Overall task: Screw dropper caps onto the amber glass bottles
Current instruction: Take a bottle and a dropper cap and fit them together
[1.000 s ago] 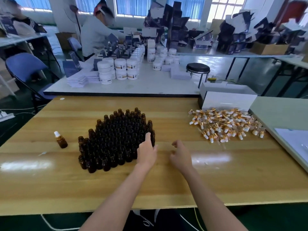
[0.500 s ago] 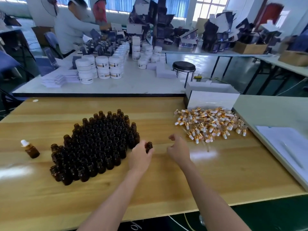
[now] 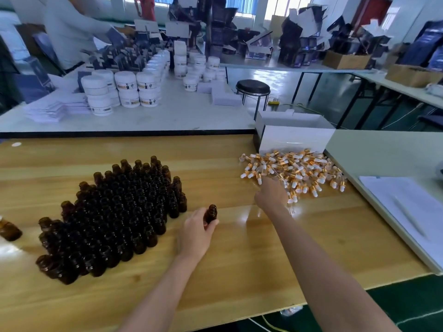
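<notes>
A dense cluster of open amber glass bottles (image 3: 115,216) stands on the wooden table (image 3: 239,259), left of centre. My left hand (image 3: 195,232) grips one amber bottle (image 3: 211,213) upright, just right of the cluster. A pile of dropper caps (image 3: 294,170) with gold collars and white bulbs lies at the right. My right hand (image 3: 271,194) reaches into the near left edge of that pile; its fingers are hidden and blurred, so what they hold does not show. One capped bottle (image 3: 8,230) stands alone at the far left edge.
A white cardboard box (image 3: 294,137) sits just behind the caps. A grey-green table with white sheets (image 3: 412,212) abuts on the right. Behind, a white table carries white jars (image 3: 124,89) and dark cartons; a person in white works there. A black stool (image 3: 253,87) stands beyond.
My left hand has lifted one bottle out of the cluster and holds it apart. My right hand has travelled right to the cap pile. The view has swung to the right.
</notes>
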